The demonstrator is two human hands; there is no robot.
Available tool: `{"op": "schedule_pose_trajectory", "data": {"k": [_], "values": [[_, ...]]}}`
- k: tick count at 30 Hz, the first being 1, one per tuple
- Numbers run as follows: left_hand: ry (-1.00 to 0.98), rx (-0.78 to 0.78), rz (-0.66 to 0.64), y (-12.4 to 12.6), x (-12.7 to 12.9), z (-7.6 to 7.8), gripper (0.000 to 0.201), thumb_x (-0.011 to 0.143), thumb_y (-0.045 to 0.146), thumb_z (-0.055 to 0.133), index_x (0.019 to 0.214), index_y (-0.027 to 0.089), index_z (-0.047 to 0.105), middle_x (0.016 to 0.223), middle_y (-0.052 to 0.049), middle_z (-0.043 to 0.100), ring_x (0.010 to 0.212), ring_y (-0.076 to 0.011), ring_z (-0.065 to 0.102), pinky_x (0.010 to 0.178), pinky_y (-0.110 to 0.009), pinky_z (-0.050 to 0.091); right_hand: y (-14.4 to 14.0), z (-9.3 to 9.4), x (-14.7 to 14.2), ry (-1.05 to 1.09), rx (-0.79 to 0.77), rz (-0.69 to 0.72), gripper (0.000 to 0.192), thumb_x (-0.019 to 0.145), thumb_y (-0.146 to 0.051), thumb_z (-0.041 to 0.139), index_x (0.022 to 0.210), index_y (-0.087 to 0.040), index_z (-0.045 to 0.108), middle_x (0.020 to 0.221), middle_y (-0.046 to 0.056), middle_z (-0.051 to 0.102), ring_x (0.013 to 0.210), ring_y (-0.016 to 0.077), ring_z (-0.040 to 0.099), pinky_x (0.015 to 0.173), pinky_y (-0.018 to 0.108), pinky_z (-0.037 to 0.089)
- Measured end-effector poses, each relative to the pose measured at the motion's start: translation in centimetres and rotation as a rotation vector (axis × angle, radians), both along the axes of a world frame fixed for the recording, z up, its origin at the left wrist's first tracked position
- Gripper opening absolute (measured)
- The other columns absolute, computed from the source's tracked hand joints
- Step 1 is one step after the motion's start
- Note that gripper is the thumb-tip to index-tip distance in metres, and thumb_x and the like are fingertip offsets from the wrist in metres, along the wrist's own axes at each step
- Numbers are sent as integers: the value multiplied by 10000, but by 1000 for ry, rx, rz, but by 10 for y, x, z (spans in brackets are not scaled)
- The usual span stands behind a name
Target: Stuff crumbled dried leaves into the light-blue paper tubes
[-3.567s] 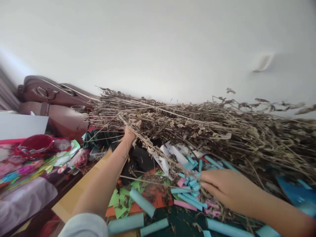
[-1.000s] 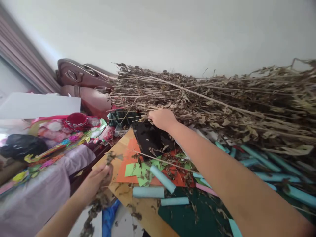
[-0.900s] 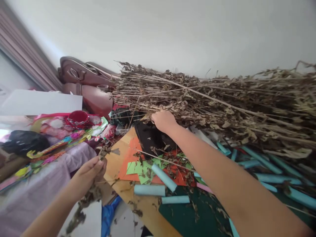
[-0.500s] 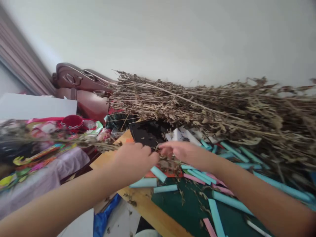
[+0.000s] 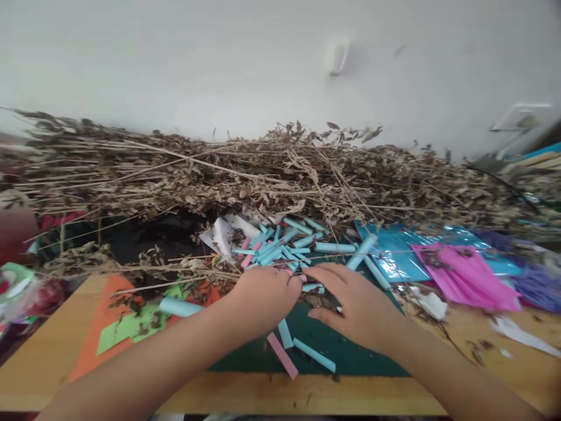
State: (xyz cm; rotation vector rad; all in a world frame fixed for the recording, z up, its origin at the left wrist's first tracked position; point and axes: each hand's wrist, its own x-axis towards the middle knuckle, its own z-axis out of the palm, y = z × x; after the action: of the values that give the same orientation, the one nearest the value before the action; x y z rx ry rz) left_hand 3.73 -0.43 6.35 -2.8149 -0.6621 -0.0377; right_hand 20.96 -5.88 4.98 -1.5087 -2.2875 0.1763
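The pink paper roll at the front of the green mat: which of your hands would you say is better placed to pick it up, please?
Probably the left hand: the pink paper roll lies just below its knuckles, while the right hand rests further right, nearer a blue roll.

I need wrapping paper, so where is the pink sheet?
In the head view, the pink sheet lies right of the right hand, overlapping a shiny blue sheet.

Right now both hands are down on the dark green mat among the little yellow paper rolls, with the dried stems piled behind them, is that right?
Not quite: the paper rolls are light blue, with a few pink ones, not yellow. The head view shows the left hand and right hand low over the dark green mat, the dried stems piled behind them.
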Motion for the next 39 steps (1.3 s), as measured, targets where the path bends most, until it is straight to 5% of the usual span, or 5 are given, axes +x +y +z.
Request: {"op": "schedule_pose_trajectory", "data": {"k": [12, 19, 26, 35, 39], "values": [[123, -134, 104, 11, -18, -17, 83, 682, 108, 445, 713, 164, 498, 617, -46, 565, 563, -227, 564, 443, -301, 413, 7, -54, 4, -393, 320, 78, 257, 816, -251, 355, 651, -166, 532, 538, 20, 536, 508, 142, 482, 490, 270, 229], [200, -54, 235, 24, -51, -18, 144, 695, 66, 399, 716, 166, 500, 607, -49, 554, 553, -217, 555, 445, -283, 396, -12, -83, 31, -368, 106, -18, 244, 811, -226, 358, 714, -173, 575, 602, 32, 561, 582, 148, 495, 566, 274, 274], [152, -64, 154, 11, -32, -21, 98, 700, 97, 437, 736, 168, 493, 649, -49, 552, 612, -210, 542, 500, -299, 409, -16, -59, 8, -205, 72, -140, 427, 751, -398, 438, 1135, -211, 429, 1080, 104, 494, 925, 245, 435, 715, 353, 300], [43, -104, 71, -1, 1, -18, 158, 765, 157, 396, 856, 160, 525, 815, -91, 585, 807, -241, 530, 664, -395, 413, 6, -39, -24, -274, 135, -22, 192, 772, -198, 429, 625, -170, 549, 609, 42, 567, 649, 169, 471, 624, 326, 228], [-304, -137, 39, -24, -20, -17, 325, 761, 298, 435, 1080, 242, 443, 1126, -79, 492, 1097, -280, 355, 929, -514, 153, 6, -43, -12, -249, 95, -62, 196, 772, -214, 428, 624, -162, 546, 597, 37, 572, 625, 157, 474, 606, 310, 214]]}}
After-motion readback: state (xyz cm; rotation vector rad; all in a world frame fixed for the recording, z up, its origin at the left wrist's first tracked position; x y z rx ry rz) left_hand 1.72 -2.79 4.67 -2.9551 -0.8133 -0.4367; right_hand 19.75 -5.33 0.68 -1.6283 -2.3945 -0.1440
